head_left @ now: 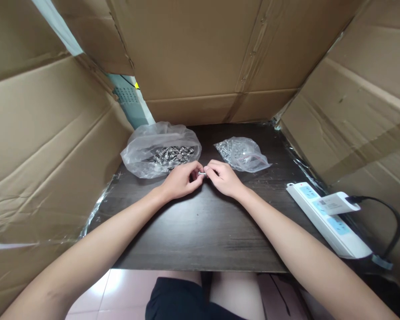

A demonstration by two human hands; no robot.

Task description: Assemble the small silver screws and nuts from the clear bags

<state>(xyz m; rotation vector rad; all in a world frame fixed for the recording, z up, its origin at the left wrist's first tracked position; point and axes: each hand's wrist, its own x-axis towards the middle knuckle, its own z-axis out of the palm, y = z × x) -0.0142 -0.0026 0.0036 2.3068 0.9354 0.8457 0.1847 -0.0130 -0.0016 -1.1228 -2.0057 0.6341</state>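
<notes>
A small silvery screw (202,173) bridges the fingertips of both hands above the table. My left hand (182,180) is closed in a pinch on its left end. Closed around the other end is my right hand (224,178), whose fingers partly hide it. Just behind my left hand lies an open clear plastic bag (136,153) holding many dark, shiny metal fittings (175,154). Beyond my right hand rests a smaller clear zip bag (250,155) with silvery screws (225,149) inside.
The dark wooden table (193,235) is walled by cardboard panels (200,53) at the back and both sides. On the right sits a white power strip (330,222) with a plugged-in white adapter (338,203) and black cable (395,213).
</notes>
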